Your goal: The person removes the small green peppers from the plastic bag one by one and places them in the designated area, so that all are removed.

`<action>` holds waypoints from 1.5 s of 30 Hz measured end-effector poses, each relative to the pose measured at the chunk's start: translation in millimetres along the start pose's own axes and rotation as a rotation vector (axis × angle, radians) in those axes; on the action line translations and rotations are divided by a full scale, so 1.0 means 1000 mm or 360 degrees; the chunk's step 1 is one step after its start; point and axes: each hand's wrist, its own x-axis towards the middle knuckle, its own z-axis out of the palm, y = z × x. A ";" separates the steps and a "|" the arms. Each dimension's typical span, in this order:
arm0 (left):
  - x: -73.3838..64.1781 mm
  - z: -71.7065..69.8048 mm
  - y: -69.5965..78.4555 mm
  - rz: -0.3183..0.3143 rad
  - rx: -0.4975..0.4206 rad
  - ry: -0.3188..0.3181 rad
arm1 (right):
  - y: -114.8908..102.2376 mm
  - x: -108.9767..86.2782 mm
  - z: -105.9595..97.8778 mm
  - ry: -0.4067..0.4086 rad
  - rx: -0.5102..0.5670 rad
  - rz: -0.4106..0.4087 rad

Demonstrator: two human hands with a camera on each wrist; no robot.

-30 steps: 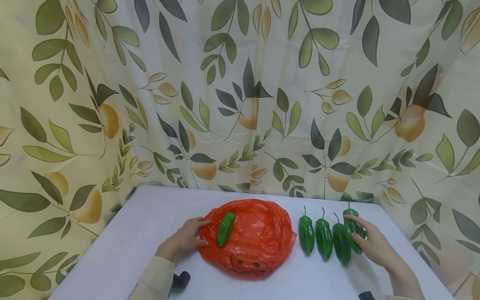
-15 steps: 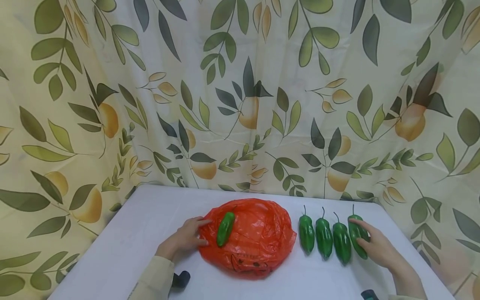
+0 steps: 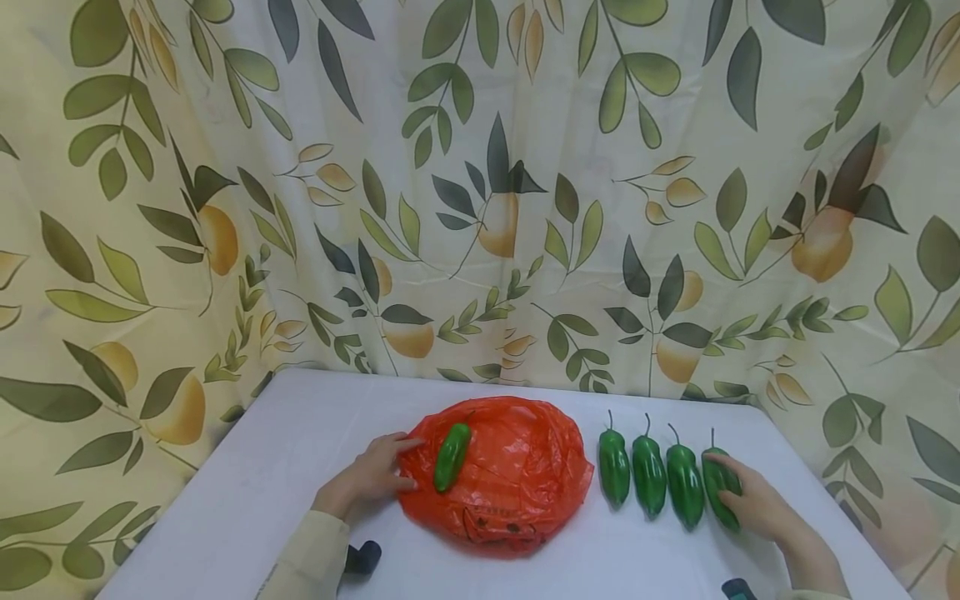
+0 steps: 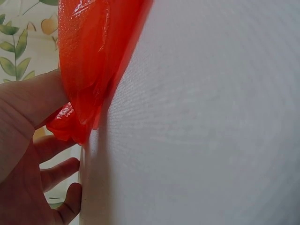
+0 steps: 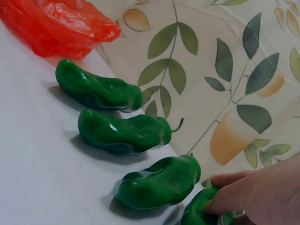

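Note:
At the right of the table, my right hand point(image 3: 753, 497) grips a shiny green pepper point(image 3: 718, 475), thumb on its near side and fingers over its top. That pepper lies at the right end of a row of peppers. To its left are a second pepper point(image 3: 685, 487), a third pepper point(image 3: 649, 475) and one more pepper point(image 3: 614, 468). My left hand point(image 3: 369, 477) rests at the left edge of a red plastic bag point(image 3: 525, 467), fingers spread and loosely bent. In the left wrist view the bag's edge covers the thumb tip. A smaller green pepper point(image 3: 452, 458) lies on the bag.
A white table point(image 3: 300, 417) carries everything. Behind it hangs a curtain point(image 3: 480, 208) printed with leaves and fruit. A black object point(image 3: 363, 558) is by the left wrist, and another dark object point(image 3: 738, 589) by the right wrist.
My right hand has moved the rightmost pepper slightly right and toward the near edge, apart from its neighbour and in line with the row. My left hand and the bag have stayed put.

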 end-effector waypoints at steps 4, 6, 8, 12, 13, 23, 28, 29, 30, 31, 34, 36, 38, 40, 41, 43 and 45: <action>0.000 0.000 0.000 -0.0002 -0.0014 -0.0007 | 0.003 0.000 0.002 -0.0012 -0.0006 0.0007; 0.000 0.001 0.000 -0.0001 -0.0023 -0.0008 | 0.005 0.000 0.003 -0.0015 -0.0019 0.0010; 0.000 0.001 0.000 -0.0001 -0.0026 -0.0009 | 0.006 0.001 0.004 -0.0020 -0.0030 0.0012; 0.000 0.001 0.001 0.0005 -0.0015 -0.0005 | 0.008 0.001 0.005 -0.0019 -0.0041 -0.0008; -0.001 0.001 0.001 0.0008 -0.0012 -0.0004 | 0.008 0.001 0.005 -0.0020 -0.0042 -0.0008; -0.001 0.001 0.001 0.0041 0.0000 -0.0001 | 0.008 0.002 0.006 0.0013 -0.0072 -0.0031; -0.001 0.001 0.001 0.0032 0.0003 -0.0005 | 0.006 0.001 0.004 0.0016 -0.0069 -0.0033; -0.001 0.001 0.001 0.0032 0.0003 -0.0006 | 0.006 0.001 0.004 0.0011 -0.0062 -0.0023; -0.001 0.000 0.001 0.0031 0.0003 -0.0007 | 0.007 0.002 0.003 0.0012 -0.0063 -0.0016; -0.001 0.000 0.001 0.0031 0.0002 -0.0007 | 0.007 0.002 0.002 0.0009 -0.0055 -0.0001; -0.001 -0.001 0.002 0.0034 0.0005 -0.0007 | 0.008 0.003 0.001 0.0011 -0.0051 0.0058; -0.001 0.000 0.002 0.0021 0.0001 -0.0006 | 0.008 0.003 0.000 0.0034 -0.0071 0.0071; -0.001 0.000 0.002 0.0008 0.0005 -0.0007 | 0.007 0.003 -0.001 0.0068 -0.0096 0.0064; -0.001 0.000 0.002 -0.0003 0.0007 -0.0009 | 0.005 0.002 -0.003 0.0111 -0.0123 0.0035; -0.001 0.000 0.002 -0.0004 0.0009 -0.0010 | 0.004 0.001 -0.004 0.0128 -0.0130 0.0022; -0.001 -0.001 0.001 -0.0006 0.0013 -0.0012 | 0.000 0.000 -0.006 0.0153 -0.0137 0.0009; 0.000 0.000 0.001 -0.0002 0.0015 -0.0013 | -0.003 0.000 -0.007 0.0154 -0.0135 0.0016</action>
